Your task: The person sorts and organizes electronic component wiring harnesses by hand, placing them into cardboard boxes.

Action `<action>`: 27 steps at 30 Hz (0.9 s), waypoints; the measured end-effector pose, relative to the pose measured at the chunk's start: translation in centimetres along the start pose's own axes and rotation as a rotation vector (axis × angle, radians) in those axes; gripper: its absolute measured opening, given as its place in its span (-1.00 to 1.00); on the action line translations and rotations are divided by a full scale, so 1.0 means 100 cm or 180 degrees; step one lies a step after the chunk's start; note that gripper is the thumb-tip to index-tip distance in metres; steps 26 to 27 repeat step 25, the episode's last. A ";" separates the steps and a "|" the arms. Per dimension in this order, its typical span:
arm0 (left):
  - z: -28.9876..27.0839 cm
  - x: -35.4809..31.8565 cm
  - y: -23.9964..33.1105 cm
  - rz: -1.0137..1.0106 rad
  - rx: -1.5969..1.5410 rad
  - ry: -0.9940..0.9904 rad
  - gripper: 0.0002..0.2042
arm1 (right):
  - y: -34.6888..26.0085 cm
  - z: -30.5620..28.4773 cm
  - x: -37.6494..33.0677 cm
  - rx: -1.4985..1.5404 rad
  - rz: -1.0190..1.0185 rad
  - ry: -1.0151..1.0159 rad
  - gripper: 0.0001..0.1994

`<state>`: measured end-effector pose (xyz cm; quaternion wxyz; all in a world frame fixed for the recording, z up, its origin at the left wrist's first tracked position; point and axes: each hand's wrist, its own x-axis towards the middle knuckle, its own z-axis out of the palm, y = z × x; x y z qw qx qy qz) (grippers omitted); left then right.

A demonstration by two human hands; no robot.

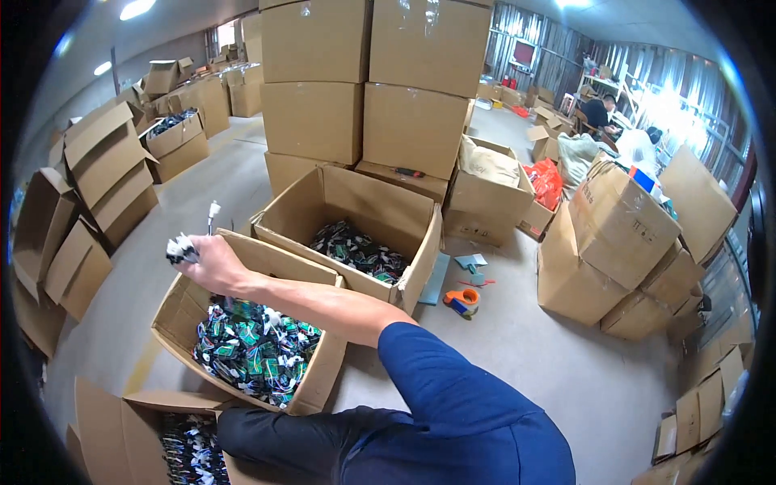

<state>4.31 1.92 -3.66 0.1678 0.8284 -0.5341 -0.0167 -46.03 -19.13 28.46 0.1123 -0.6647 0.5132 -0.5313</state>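
Note:
My right hand (212,265) is closed round a bundle of wires with white connectors (183,249), raised over the left rim of an open carton (317,388). One white plug (214,209) sticks up above the fist. Loosely heaped in that carton are green circuit boards with coloured wires (259,352). Behind it, another open carton (420,212) contains darker wired boards (360,250). At the lower left, a carton (105,428) has black and white wired pieces (192,449) packed in rows, beside my black-trousered leg. My left hand is out of view.
Tall stacked cartons (315,117) stand behind, with a red-and-black tool (408,172) on a ledge. An orange tape dispenser (459,299) lies on the floor. Cartons (622,226) pile up at right, and open cartons (101,153) at left. Another person (598,113) sits far off.

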 end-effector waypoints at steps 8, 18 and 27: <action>-0.070 -0.023 0.151 -0.0406 -0.3894 -0.0123 -0.75 | -0.092 0.036 0.023 0.2020 0.0515 0.0092 -0.92; -0.130 -0.026 0.233 0.0455 -0.9868 -0.2042 -0.03 | -0.176 0.156 -0.157 0.2494 -0.1227 -0.0530 -0.70; -0.134 -0.044 0.149 -0.0833 -0.9007 -0.0317 -0.38 | -0.124 0.160 -0.226 0.1189 -0.3085 -0.2376 -0.51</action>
